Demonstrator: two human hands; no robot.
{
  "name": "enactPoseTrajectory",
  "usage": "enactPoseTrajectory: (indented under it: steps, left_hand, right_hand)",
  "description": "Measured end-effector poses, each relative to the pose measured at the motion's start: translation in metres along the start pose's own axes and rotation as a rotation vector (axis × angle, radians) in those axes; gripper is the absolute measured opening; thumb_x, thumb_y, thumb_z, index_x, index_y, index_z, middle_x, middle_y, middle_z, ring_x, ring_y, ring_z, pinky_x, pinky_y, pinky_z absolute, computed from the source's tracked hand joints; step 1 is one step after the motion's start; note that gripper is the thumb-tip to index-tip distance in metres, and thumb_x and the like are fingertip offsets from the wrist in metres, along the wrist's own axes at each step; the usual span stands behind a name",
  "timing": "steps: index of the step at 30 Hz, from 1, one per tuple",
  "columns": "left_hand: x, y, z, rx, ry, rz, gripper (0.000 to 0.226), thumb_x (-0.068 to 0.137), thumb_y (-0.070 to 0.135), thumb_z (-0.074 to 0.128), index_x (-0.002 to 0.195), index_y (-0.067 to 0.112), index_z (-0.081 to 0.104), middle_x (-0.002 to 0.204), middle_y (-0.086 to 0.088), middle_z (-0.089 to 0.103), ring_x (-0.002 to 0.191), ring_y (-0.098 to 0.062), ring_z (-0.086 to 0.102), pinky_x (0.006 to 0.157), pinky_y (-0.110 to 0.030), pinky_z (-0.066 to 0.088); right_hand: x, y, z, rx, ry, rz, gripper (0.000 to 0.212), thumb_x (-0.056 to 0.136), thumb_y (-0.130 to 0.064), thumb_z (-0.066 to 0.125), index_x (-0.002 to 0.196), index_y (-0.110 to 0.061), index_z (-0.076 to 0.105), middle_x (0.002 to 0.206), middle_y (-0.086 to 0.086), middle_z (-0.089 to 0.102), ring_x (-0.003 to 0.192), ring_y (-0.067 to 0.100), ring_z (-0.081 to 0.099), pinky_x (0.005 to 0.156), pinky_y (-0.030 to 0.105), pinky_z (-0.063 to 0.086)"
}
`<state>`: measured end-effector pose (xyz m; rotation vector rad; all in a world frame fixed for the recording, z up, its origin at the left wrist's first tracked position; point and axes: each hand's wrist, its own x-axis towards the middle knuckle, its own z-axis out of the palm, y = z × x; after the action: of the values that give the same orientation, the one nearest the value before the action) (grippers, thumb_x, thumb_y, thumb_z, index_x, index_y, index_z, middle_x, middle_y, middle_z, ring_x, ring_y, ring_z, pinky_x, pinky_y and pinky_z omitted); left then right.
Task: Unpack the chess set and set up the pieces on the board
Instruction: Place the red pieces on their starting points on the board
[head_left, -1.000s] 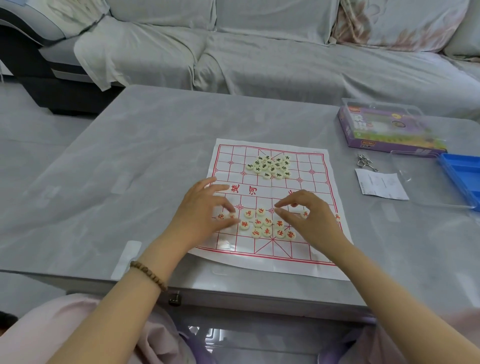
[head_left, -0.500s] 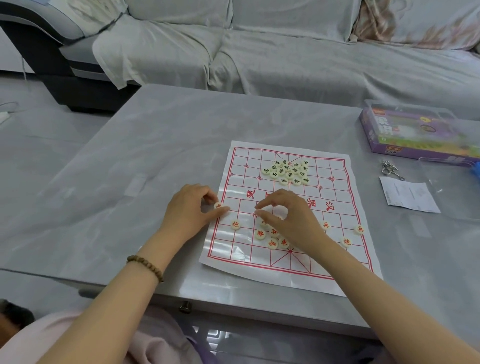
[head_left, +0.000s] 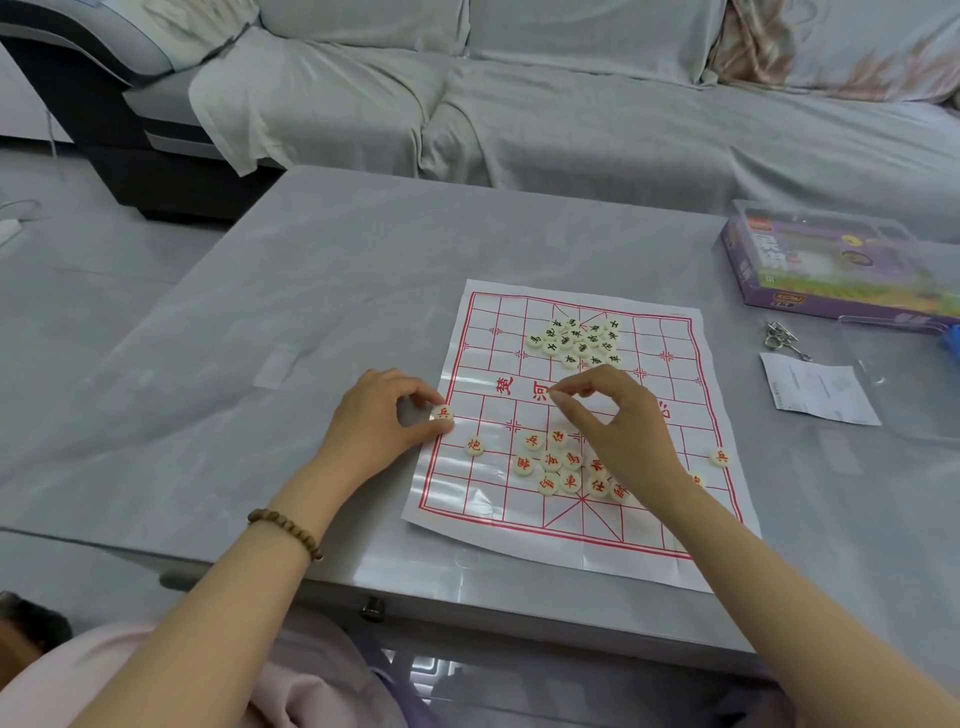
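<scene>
Left hand (head_left: 374, 421) with a red-marked piece (head_left: 443, 413) at the left edge of the board (head_left: 480, 519).

Grey table (head_left: 311, 312) holds board (head_left: 483, 499), purple box (head_left: 810, 270), paper slip (head_left: 818, 395).

We count one board (head_left: 493, 512), fourteen red-lettered pieces (head_left: 571, 481) showing on its near half, about sixteen dark-lettered pieces (head_left: 582, 347) on its far half, and one purple box (head_left: 821, 270) to its right.
</scene>
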<state>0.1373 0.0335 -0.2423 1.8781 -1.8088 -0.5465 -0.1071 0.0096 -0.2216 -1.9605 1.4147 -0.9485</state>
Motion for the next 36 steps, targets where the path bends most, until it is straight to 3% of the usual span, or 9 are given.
enactPoseTrajectory:
  steps: [5, 8, 10, 15, 19, 21, 25, 29, 36]
  left_hand:
    - [0.0, 0.0, -0.001, 0.003, -0.014, 0.0, 0.034, 0.074, 0.049, 0.069, 0.102, 0.029, 0.065, 0.097, 0.011, 0.059, 0.093, -0.01, 0.049, 0.079, -0.023, 0.043]
    - [0.0, 0.007, -0.001, -0.011, 0.031, 0.003, 0.035, 0.079, 0.047, 0.064, 0.107, 0.026, 0.064, 0.111, 0.006, 0.059, 0.102, -0.01, 0.048, 0.087, -0.024, 0.041]
    - [0.0, 0.017, 0.0, 0.002, 0.044, 0.015, 0.036, 0.082, 0.047, 0.06, 0.111, 0.025, 0.063, 0.121, 0.003, 0.057, 0.112, -0.014, 0.047, 0.094, -0.027, 0.038]
    - [-0.005, 0.031, 0.005, 0.059, -0.033, 0.106, 0.04, 0.09, 0.048, 0.045, 0.119, 0.025, 0.06, 0.128, 0.007, 0.055, 0.119, -0.011, 0.044, 0.096, -0.024, 0.033]
    - [-0.009, 0.038, 0.004, 0.044, -0.126, 0.184, 0.039, 0.098, 0.039, 0.034, 0.121, 0.02, 0.06, 0.128, 0.006, 0.057, 0.12, -0.011, 0.045, 0.103, -0.022, 0.03]
    - [-0.01, 0.039, 0.005, 0.029, -0.155, 0.196, 0.041, 0.101, 0.036, 0.028, 0.122, 0.02, 0.059, 0.131, 0.008, 0.055, 0.125, -0.01, 0.042, 0.1, -0.018, 0.022]
    - [-0.009, 0.036, 0.008, 0.063, -0.165, 0.184, 0.043, 0.102, 0.033, 0.021, 0.122, 0.025, 0.058, 0.138, 0.01, 0.048, 0.132, -0.01, 0.033, 0.102, -0.022, 0.02]
    - [-0.009, 0.04, 0.006, 0.088, -0.185, 0.182, 0.044, 0.102, 0.031, 0.021, 0.118, 0.018, 0.061, 0.136, 0.007, 0.05, 0.126, -0.013, 0.038, 0.089, -0.015, 0.018]
    - [-0.009, 0.037, 0.007, 0.079, -0.192, 0.161, 0.044, 0.102, 0.033, 0.022, 0.117, 0.016, 0.06, 0.128, 0.004, 0.056, 0.119, -0.013, 0.043, 0.082, -0.011, 0.017]
  right_hand:
    - [0.0, 0.005, -0.005, -0.12, -0.081, 0.019, 0.009, 0.083, -0.031, 0.067, 0.091, -0.034, 0.065, 0.09, -0.024, 0.055, 0.086, -0.003, 0.049, 0.085, 0.022, 0.035]
    - [0.001, 0.005, -0.006, -0.279, -0.223, 0.032, 0.02, 0.08, -0.039, 0.068, 0.099, -0.033, 0.069, 0.106, -0.016, 0.058, 0.099, 0.001, 0.042, 0.093, 0.028, 0.032]
    - [0.002, 0.003, -0.002, -0.378, -0.267, 0.029, 0.026, 0.078, -0.046, 0.068, 0.101, -0.034, 0.069, 0.112, -0.012, 0.058, 0.102, 0.004, 0.042, 0.091, 0.026, 0.028]
    - [0.005, -0.001, 0.008, -0.55, -0.272, -0.017, 0.029, 0.076, -0.053, 0.067, 0.098, -0.034, 0.07, 0.111, -0.01, 0.058, 0.103, 0.009, 0.044, 0.09, 0.027, 0.028]
    - [0.005, 0.0, 0.011, -0.551, -0.264, -0.033, 0.026, 0.078, -0.051, 0.066, 0.098, -0.034, 0.069, 0.109, -0.01, 0.058, 0.102, 0.009, 0.044, 0.093, 0.027, 0.026]
    - [0.007, 0.0, 0.012, -0.539, -0.254, -0.046, 0.025, 0.079, -0.049, 0.066, 0.099, -0.034, 0.07, 0.108, -0.01, 0.059, 0.102, 0.01, 0.045, 0.092, 0.027, 0.026]
    - [0.013, -0.002, 0.017, -0.54, -0.233, -0.052, 0.024, 0.08, -0.045, 0.066, 0.102, -0.035, 0.069, 0.11, -0.009, 0.061, 0.104, 0.011, 0.047, 0.09, 0.026, 0.026]
    - [0.017, -0.002, 0.021, -0.526, -0.253, -0.047, 0.025, 0.081, -0.044, 0.066, 0.105, -0.035, 0.069, 0.11, -0.008, 0.062, 0.104, 0.011, 0.047, 0.087, 0.025, 0.024]
    - [0.018, -0.004, 0.022, -0.501, -0.282, -0.077, 0.024, 0.081, -0.042, 0.067, 0.103, -0.036, 0.069, 0.105, -0.008, 0.064, 0.096, 0.01, 0.048, 0.083, 0.025, 0.028]
